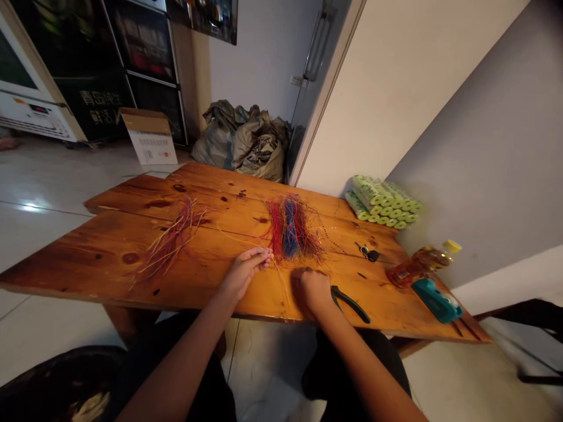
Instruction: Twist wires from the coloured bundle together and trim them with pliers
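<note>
You can make out white Chinese characters, roughly 青岛 above 鲜活, on the dark cabinet door; the printed label on the cardboard box is too blurred to read.

Pliers just right of right grip, wire bundle straight ahead; gap on tabletop between left grip and loose wires.

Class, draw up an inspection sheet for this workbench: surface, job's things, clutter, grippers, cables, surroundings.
surface: knotted wooden plank table, orange varnish.
job's things: red-and-blue wire bundle; loose wire pile; black-handled pliers.
clutter: keys, amber bottle, teal box, green rolls.
grippers: left hand, fingers at yellow wires; right hand on the wood beside the pliers.
cables: nothing seen beyond the wires.
surroundings: bulging sacks, cardboard box, tiled floor.
</note>
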### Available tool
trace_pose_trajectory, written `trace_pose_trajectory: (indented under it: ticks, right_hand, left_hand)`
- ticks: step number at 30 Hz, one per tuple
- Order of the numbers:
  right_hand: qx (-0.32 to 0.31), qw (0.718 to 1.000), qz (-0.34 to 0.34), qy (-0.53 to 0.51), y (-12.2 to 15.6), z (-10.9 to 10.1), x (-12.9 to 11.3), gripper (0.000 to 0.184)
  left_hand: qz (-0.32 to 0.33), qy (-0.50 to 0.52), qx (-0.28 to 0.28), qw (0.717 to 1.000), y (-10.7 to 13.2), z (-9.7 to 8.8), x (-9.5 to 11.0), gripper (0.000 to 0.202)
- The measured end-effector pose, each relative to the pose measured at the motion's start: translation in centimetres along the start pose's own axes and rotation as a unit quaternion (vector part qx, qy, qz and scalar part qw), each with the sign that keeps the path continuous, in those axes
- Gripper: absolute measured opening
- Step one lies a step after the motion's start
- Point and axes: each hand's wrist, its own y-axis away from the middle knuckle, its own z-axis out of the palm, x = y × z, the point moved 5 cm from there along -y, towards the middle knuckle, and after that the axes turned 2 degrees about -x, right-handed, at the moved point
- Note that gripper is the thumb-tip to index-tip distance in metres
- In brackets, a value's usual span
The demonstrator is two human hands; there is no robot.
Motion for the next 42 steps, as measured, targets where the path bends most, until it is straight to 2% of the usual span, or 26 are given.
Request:
trace_pose_trajectory:
  ticks: [4,8,11,14,20,27,32,36,39,42]
  right_hand:
    - [0.013,1.0,-0.002,0.001,4.0,0.3,0.9,0.021]
    - [0.09,0.994,-0.062,-0.015,7.2,1.2,1.3,0.026]
    - [0.131,0.986,-0.099,-0.034,8.2,1.9,1.4,0.036]
    - [0.139,0.979,-0.12,-0.084,8.7,1.8,1.6,0.036]
    - [0.116,0.971,-0.146,-0.152,10.2,1.1,1.8,0.033]
    - [0.14,0.961,-0.115,-0.209,10.3,2.3,2.4,0.01]
    - [0.139,0.958,-0.128,-0.217,10.4,2.2,2.1,0.02]
    - [0.137,0.949,-0.133,-0.249,10.5,2.0,2.0,0.02]
    - [0.129,0.933,-0.128,-0.311,10.4,2.2,2.5,0.018]
    - [0.144,0.895,-0.038,-0.42,9.6,2.0,4.4,0.016]
  left_hand:
    - [-0.008,-0.021,0.035,0.999,0.0,-0.3,0.2,0.018]
    - [-0.014,-0.024,0.057,0.998,0.1,-0.4,0.2,0.019]
    - [-0.015,-0.034,0.054,0.998,0.1,0.0,0.2,0.02]
    - [-0.017,-0.044,0.048,0.998,0.0,0.4,0.1,0.02]
    - [-0.03,-0.055,0.044,0.997,-0.4,1.1,-0.7,0.019]
    - [-0.046,-0.066,0.043,0.996,-0.7,1.5,-1.6,0.02]
    - [-0.061,-0.081,0.032,0.994,-0.6,2.0,-2.4,0.021]
    - [-0.069,-0.093,0.029,0.993,-0.5,2.2,-2.8,0.022]
    - [-0.072,-0.101,0.019,0.992,-0.5,2.3,-2.9,0.021]
    - [-0.071,-0.114,0.019,0.991,-0.4,2.4,-2.7,0.02]
